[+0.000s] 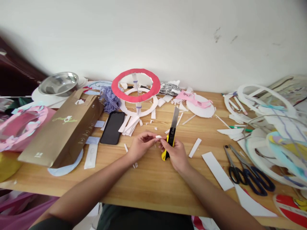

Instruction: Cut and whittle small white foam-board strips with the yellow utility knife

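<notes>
Over the wooden tabletop (153,179), your right hand (175,153) has its fingers wrapped tight around the yellow utility knife (170,137), blade up and away, while your left hand (140,145) pinches 1 small white scrap (158,137) between fingertips, just beside the knife.

Hidden and cut-off parts around the two hands

The right hand (174,152) covered the middle of the utility knife (170,135), and the white scrap (158,137) pinched at the left hand (140,145) was too small to identify. Far left of that hand, the pink bag (21,126) ran off the edge; far right of the right hand, the paper rings (275,150) were cropped. Both elbows fell below the frame.
</notes>
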Motion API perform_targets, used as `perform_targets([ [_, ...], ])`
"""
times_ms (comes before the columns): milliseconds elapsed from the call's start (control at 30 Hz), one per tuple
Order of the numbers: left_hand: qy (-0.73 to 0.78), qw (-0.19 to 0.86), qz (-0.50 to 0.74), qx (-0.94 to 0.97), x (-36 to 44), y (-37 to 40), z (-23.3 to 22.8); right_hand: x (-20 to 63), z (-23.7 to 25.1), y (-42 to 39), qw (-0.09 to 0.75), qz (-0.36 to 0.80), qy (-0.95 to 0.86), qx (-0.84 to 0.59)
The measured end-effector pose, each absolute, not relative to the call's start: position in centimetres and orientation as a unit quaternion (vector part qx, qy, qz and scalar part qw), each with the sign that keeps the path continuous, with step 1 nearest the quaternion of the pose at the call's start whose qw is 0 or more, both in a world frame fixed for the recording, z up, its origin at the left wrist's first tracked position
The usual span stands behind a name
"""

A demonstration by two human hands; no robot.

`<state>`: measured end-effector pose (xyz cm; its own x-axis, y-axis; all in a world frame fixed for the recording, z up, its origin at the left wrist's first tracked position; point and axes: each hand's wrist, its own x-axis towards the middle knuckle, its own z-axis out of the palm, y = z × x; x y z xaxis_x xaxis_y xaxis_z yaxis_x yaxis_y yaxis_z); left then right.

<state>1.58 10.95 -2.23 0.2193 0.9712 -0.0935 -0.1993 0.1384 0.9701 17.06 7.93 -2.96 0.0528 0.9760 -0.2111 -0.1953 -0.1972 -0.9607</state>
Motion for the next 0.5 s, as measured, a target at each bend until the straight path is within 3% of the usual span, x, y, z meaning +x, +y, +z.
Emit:
perform_targets([
  [133,0.466,0.605,0.467,0.446,0.8,11.5,-1.9,18.2,-2.6,7.8,0.481,0.495,-0.491,-0.531],
  [333,0.477,0.57,0.505,0.439,-0.2,12.1,-1.7,20.6,-2.4,8.6,0.372,0.184,-0.761,-0.499],
  [500,0.452,0.587,0.521,0.425,-0.4,12.2,-2.2,20.9,-2.1,8.8,0.34,0.11,-0.79,-0.498],
])
